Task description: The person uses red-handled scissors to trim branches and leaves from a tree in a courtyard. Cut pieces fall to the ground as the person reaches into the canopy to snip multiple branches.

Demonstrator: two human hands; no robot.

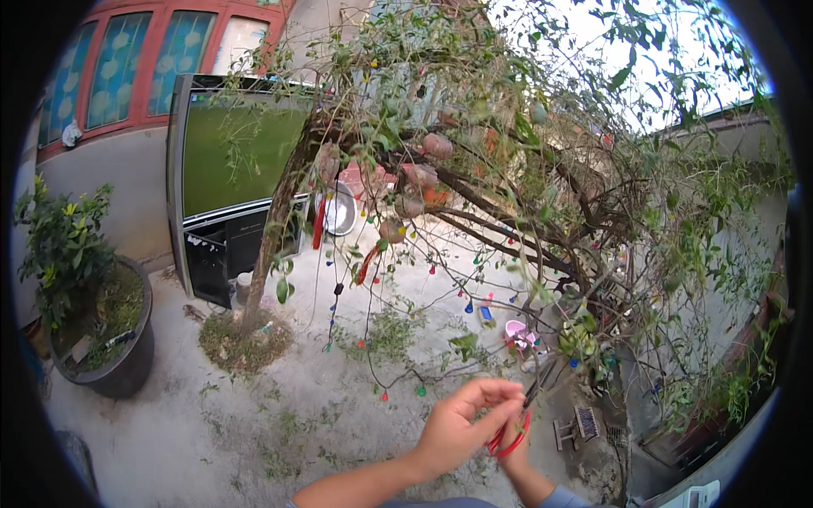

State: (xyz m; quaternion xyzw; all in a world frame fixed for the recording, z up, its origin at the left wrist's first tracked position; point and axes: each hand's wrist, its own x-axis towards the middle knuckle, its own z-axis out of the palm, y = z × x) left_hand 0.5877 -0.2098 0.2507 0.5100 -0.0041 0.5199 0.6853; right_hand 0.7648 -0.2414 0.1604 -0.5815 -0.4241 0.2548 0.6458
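A pair of scissors (524, 424) with red handles and dark blades is in my right hand (516, 447), the blades pointing up toward the tangled stems. My left hand (467, 419) is raised in front of the right one, its thumb and fingertips brought together beside the scissors; whether they pinch a thin stem cannot be made out. Just above both hands, leafy vines (575, 333) hang from the branches of a tree. A dark string of coloured bulbs (420, 391) loops down close to my left hand.
A leaning tree trunk (263, 260) stands left of centre, a large potted shrub (120, 355) at far left. Behind are a green-panelled cabinet (244, 152) and a metal basin (340, 209). Cut leaves (286, 438) litter the concrete. A pink basin (519, 333) lies beyond my hands.
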